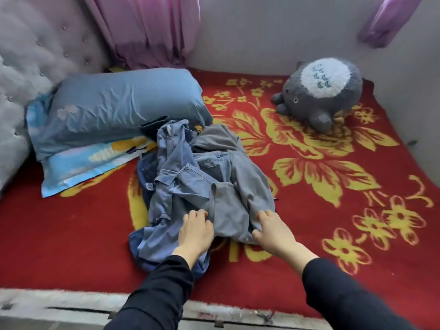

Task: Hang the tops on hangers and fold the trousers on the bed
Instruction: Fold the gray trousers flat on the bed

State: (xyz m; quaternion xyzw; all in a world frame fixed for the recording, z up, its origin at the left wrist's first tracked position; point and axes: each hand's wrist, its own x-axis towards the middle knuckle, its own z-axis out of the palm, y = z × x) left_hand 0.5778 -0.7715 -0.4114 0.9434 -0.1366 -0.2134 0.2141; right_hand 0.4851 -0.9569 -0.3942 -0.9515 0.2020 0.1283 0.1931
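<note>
A crumpled pile (190, 177) of clothes lies mid-bed (71, 222) on the red, yellow-flowered cover, its far end touching the blue pillow (126, 101). Most of it is pale denim (171, 163); a grey garment (238, 186) lies over its right side, too bunched to tell whether it is a top or trousers. Both hands, in dark sleeves, rest on the pile's near end. The left hand (194, 232) has its fingers (198, 214) curled together, tips dug into a fold where grey meets denim. The right hand (273, 232) pinches the grey garment's near right edge between curled fingers and thumb. A grey plush (326, 91) sits at the far right, well apart from the pile. A tufted headboard (31, 55) stands left, and a purple curtain (152, 32) hangs behind the pillow.
</note>
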